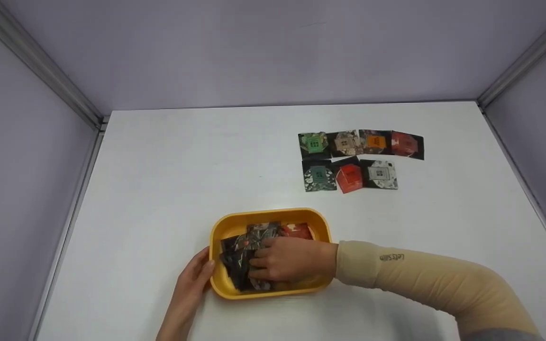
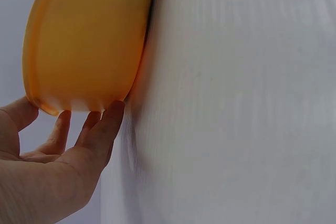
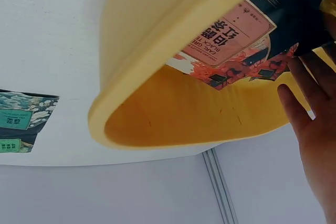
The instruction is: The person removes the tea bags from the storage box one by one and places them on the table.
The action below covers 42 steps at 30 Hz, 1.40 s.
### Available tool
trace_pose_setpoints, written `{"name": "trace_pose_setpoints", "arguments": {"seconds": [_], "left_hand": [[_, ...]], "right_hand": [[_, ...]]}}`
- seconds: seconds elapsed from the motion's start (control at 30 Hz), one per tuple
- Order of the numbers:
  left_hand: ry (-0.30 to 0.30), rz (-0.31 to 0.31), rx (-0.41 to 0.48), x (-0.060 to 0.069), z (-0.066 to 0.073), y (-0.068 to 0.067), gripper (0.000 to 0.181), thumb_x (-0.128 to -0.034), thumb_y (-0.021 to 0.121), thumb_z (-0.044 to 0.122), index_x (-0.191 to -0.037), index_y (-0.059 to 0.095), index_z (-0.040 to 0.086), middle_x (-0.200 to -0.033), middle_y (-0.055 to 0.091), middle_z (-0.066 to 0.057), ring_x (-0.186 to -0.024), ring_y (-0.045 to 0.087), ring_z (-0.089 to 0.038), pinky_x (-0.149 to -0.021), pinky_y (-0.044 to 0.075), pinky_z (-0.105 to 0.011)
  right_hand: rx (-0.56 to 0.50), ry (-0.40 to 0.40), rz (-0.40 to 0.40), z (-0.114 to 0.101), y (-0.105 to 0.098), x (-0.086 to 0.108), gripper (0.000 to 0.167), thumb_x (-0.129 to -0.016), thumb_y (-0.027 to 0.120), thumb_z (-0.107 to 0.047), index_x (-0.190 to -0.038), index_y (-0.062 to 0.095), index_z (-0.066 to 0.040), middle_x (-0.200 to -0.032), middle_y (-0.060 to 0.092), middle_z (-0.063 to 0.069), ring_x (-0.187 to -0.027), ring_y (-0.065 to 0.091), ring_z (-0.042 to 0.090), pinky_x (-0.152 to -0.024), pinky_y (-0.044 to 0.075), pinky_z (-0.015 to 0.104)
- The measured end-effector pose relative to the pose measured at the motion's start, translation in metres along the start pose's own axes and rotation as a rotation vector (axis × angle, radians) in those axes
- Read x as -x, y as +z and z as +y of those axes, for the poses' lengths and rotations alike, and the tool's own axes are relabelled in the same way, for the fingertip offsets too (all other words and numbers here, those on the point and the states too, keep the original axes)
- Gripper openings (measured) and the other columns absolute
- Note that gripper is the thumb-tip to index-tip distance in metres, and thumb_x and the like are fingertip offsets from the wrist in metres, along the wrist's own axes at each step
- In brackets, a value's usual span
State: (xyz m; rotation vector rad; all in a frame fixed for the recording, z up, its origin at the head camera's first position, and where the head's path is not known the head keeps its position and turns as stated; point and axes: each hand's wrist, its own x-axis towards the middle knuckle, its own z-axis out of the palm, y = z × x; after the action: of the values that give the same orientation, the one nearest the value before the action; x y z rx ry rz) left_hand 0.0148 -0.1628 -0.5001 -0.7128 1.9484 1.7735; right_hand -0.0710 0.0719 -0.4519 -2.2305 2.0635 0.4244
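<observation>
A yellow plastic tub (image 1: 320,219) stands near the front of the white table with several tea sachets in it. My left hand (image 1: 192,277) holds the tub's left end, thumb at the rim and fingertips against the outer wall (image 2: 84,51). Inside the tub, my right hand (image 1: 289,259) reaches over dark sachets (image 1: 239,267). Its thumb stands apart from the fingers in the right wrist view, and some fingertips are hidden. A sachet with a pink Earl Grey black tea label (image 3: 231,35) lies by that hand; a red one (image 1: 296,230) is at the tub's back right.
Beyond the tub, tea sachets lie in two rows: the back row includes a green-labelled sachet (image 1: 314,144) and a red one (image 1: 406,144); the front row has a teal-labelled (image 1: 319,175), a red (image 1: 350,176) and a white-grey one (image 1: 379,174). Pale walls border the table (image 1: 183,161).
</observation>
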Motion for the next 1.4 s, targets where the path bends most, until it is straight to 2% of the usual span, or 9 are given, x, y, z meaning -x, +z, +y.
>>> {"name": "trace_pose_setpoints", "arguments": {"seconds": [0.2,0.3,0.47,0.8,0.93,1.13,1.4], "left_hand": [[0.026,0.010,-0.005,0.000,-0.001,-0.001,0.079,-0.0944,0.060,0.054,-0.153,0.035,0.007,-0.158,0.032,-0.017,-0.144,0.033,-0.033,-0.112,0.036,-0.047],[0.006,0.015,-0.007,0.000,0.000,-0.001,0.082,-0.0923,0.061,0.058,-0.153,0.035,0.008,-0.159,0.031,-0.016,-0.144,0.031,-0.033,-0.113,0.035,-0.047],[0.002,0.020,-0.018,0.000,0.000,-0.001,0.084,-0.0914,0.061,0.059,-0.153,0.036,0.008,-0.159,0.030,-0.017,-0.145,0.028,-0.034,-0.113,0.033,-0.047],[0.001,0.009,-0.013,0.000,-0.001,0.000,0.082,-0.0928,0.060,0.058,-0.153,0.035,0.008,-0.159,0.030,-0.016,-0.145,0.030,-0.033,-0.113,0.035,-0.046],[0.002,0.007,-0.015,0.000,-0.001,0.000,0.085,-0.0913,0.060,0.060,-0.153,0.035,0.008,-0.159,0.029,-0.017,-0.145,0.030,-0.034,-0.113,0.035,-0.046],[0.034,0.002,0.002,0.001,-0.001,0.000,0.081,-0.0939,0.061,0.054,-0.153,0.034,0.006,-0.159,0.029,-0.018,-0.145,0.030,-0.034,-0.113,0.035,-0.046],[0.021,0.008,0.002,0.000,-0.001,0.000,0.079,-0.0943,0.060,0.054,-0.153,0.035,0.007,-0.159,0.029,-0.017,-0.143,0.033,-0.034,-0.112,0.037,-0.047]], "right_hand": [[0.099,-0.042,0.087,0.003,-0.004,0.002,0.033,-0.105,0.050,-0.029,-0.134,0.061,-0.020,-0.125,0.067,-0.003,-0.107,0.061,0.012,-0.093,0.048,0.026],[0.075,-0.041,0.124,0.003,-0.006,0.006,0.034,-0.104,0.052,-0.028,-0.135,0.061,-0.019,-0.125,0.067,-0.004,-0.107,0.061,0.012,-0.094,0.048,0.025],[0.033,0.003,0.220,-0.002,-0.009,0.014,0.032,-0.103,0.053,-0.026,-0.134,0.062,-0.019,-0.125,0.067,-0.005,-0.108,0.060,0.012,-0.095,0.048,0.027],[0.095,0.144,0.350,-0.013,-0.011,0.044,0.031,-0.100,0.057,-0.026,-0.128,0.067,-0.018,-0.122,0.069,-0.002,-0.110,0.062,0.017,-0.097,0.049,0.033],[0.104,0.198,0.426,-0.015,-0.011,0.060,0.030,-0.103,0.050,-0.021,-0.126,0.067,-0.014,-0.119,0.070,0.002,-0.109,0.063,0.020,-0.096,0.049,0.036],[0.093,0.342,0.558,-0.017,-0.011,0.085,0.039,-0.109,0.033,-0.017,-0.125,0.068,-0.009,-0.119,0.070,0.006,-0.105,0.065,0.021,-0.090,0.053,0.037],[0.081,0.489,0.622,-0.019,-0.002,0.115,0.040,-0.107,0.035,-0.019,-0.125,0.068,-0.006,-0.116,0.071,0.009,-0.098,0.068,0.024,-0.081,0.056,0.040]]}}
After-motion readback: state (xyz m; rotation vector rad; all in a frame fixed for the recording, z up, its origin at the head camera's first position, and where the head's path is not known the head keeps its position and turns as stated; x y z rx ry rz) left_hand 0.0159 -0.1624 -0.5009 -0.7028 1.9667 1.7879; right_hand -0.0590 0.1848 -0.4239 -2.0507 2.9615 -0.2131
